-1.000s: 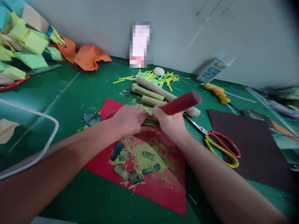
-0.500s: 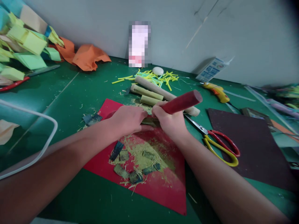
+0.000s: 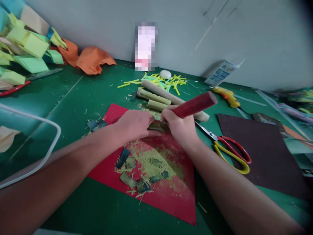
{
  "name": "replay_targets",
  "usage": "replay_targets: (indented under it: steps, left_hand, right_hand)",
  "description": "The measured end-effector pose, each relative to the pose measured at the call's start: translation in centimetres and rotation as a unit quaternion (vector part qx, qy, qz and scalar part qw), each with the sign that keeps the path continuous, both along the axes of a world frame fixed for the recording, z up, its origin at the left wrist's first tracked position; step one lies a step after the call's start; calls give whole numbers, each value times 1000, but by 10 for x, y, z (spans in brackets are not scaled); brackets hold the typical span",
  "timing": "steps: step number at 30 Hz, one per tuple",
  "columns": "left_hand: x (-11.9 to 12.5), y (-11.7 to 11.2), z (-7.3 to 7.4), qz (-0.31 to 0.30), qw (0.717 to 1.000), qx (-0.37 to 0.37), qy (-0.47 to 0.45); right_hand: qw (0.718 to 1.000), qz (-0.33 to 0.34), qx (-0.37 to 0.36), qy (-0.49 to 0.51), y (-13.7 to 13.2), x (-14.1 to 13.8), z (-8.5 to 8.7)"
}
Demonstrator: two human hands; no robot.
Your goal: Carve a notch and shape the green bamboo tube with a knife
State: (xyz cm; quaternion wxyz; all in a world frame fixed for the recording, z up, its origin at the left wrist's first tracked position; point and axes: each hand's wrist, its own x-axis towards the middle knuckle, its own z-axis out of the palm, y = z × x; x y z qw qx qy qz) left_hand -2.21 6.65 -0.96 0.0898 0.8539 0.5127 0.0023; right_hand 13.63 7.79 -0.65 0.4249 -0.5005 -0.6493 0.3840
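Note:
My left hand is closed around a greenish bamboo stick, pinning it over a red sheet. My right hand grips a tool by its red cylindrical handle, which slants up to the right; the tool's working end is hidden between my hands, against the stick. Below my hands the red sheet carries a heap of yellow-green shavings and several dark bark chips.
Beyond my hands lie two more bamboo pieces, a wooden dowel, yellow-green strips and a white egg-shaped object. Red-and-yellow scissors, a dark brown sheet and a yellow glue gun sit right. Folded coloured paper piles up far left.
The red handle has tipped slightly up and to the right as my right hand shifted along the stick. My left hand has stayed put.

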Motion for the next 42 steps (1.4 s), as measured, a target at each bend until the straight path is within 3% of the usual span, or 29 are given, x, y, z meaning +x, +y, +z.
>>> replay_targets:
  steps: [13,21,29,42]
  left_hand:
    - [0,-1,-1,2,1000,-3,-13]
    - [2,-1,1,21,1000,5,5]
    - [-1,-3,-1,-13,1000,10,-3]
    - [0,-1,-1,-5,1000,4,4]
  right_hand:
    - [999,25,9,-21,0,0,-3]
    - [991,42,85,-92,-5,-6,-7]
    - [1000,22,6,-18,-6,-2,-1]
    - [1000,9,22,-12,-2,-3,-2]
